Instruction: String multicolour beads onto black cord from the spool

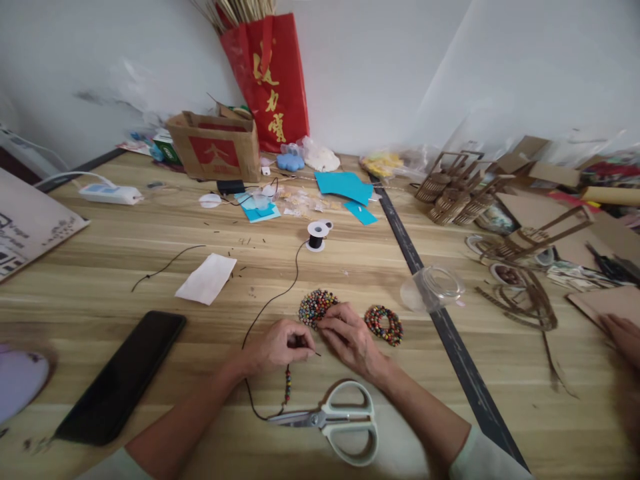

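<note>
My left hand (pixel 287 343) pinches a thin black cord, whose tip pokes out past the thumb. Below that hand hangs a short row of coloured beads (pixel 287 385) threaded on the cord. My right hand (pixel 353 337) has its fingertips together at the near edge of a pile of multicoloured beads (pixel 314 305); whether a bead is between them is hidden. To its right lies a coiled beaded strand (pixel 384 325). Scissors (pixel 330 419) with pale green handles lie in front of me, blades to the left. The black cord (pixel 270 297) runs back to a white spool (pixel 316 237).
On the left are a black phone (pixel 123 377), a white paper piece (pixel 207 279) and a loose cord (pixel 167 265). Clear plastic lids (pixel 433 288) lie right of the beads. Farther right stand small woven baskets (pixel 453 193). Another person's hand (pixel 623 337) rests at the right edge.
</note>
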Demonstrator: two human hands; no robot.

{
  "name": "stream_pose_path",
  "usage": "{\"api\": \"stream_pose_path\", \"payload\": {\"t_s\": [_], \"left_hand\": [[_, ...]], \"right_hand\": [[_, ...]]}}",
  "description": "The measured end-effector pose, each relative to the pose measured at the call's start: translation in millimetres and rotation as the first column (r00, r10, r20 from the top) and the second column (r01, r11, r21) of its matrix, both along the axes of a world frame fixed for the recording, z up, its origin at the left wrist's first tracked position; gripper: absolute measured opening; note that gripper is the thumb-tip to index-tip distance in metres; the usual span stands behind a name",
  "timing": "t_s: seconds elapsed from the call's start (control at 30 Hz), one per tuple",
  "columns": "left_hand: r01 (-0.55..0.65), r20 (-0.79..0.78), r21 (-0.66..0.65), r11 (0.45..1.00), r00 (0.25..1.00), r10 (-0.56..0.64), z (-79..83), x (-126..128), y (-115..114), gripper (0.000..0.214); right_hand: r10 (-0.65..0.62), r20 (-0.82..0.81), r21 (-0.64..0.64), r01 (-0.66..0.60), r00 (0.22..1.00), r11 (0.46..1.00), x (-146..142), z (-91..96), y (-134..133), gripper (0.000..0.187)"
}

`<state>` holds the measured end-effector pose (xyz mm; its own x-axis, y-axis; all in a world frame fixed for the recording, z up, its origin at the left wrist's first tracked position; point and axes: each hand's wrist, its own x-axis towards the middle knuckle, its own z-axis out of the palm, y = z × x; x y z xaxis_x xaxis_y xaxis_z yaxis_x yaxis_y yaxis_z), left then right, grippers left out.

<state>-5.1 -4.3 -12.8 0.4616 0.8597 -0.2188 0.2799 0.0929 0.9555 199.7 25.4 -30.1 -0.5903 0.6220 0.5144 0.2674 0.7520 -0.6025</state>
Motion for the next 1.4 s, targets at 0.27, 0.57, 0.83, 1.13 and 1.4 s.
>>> {"api": "stream_pose_path", "payload": {"t_s": [0.27,0.57,0.83,1.13,1.4], "left_hand": [[-0.022,0.065,-0.009,1.0,0.998,0.022,-4.4,-4.4,3.7,0.015],[-0.152,0.132,-0.081,0.985,0.978,0.162,-4.4,-4.6,4.7,0.025],[-0.175,0.15,-0.068,0.982,0.971,0.184,-5.7,-2.0,3.5,0.023],[-0.177,0.136,-0.033,0.984,0.974,0.18,-8.7,-2.8,1.3,0.023],[-0.17,0.111,-0.028,0.985,0.979,0.173,-6.2,-2.3,0.5,0.024]], "right_hand": [[-0.012,0.0,0.004,0.012,1.0,1.0,-1.9,-3.4,2.1,0.015],[-0.003,0.2,0.11,-0.02,0.98,0.994,-7.2,2.8,-0.1,0.017],[0.0,0.222,0.116,-0.026,0.975,0.993,-6.5,-0.9,0.8,0.015],[-0.014,0.206,0.106,-0.008,0.978,0.994,-5.6,-3.6,-0.7,0.015],[-0.02,0.198,0.113,-0.003,0.98,0.994,-4.6,-4.4,-1.3,0.016]]}}
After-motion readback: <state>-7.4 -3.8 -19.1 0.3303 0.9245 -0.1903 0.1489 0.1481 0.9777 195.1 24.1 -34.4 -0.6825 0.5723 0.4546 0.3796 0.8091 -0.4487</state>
